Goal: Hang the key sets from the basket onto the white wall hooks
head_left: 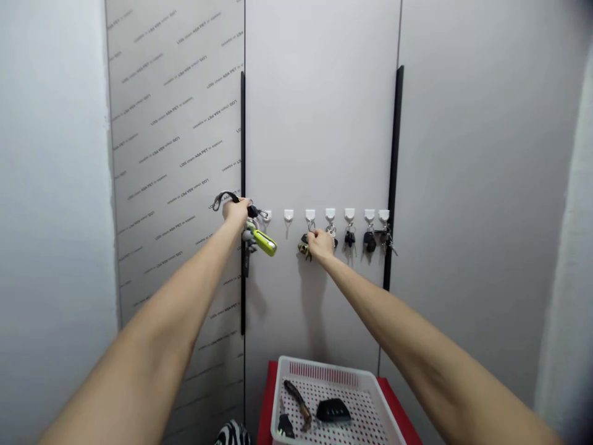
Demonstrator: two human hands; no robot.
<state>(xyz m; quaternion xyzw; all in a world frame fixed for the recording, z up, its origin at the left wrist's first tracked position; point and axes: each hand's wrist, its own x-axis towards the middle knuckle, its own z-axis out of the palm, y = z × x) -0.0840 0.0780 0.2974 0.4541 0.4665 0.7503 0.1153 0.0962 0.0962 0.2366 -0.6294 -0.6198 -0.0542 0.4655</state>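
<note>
Well, arms (180,309) outstretched, my left hand (236,214) clutches a strap (230,194); my right hand (320,245) pinches keys (304,248) (below a hook (310,214)).

Left of frame centre: key bunch of mixed fobs (251,233) on a black fabric strap (225,198), held clear. Strap loops out leftward; metal clasp (264,214) points right. Glossy yellow-green oblong fob (265,243) slants down-right; grey rounded pieces beside it. Just right of centre: dark and olive-yellow key bunch (304,248), hanging, silver ring (311,225) uppermost, gripped, partly hidden.
</note>
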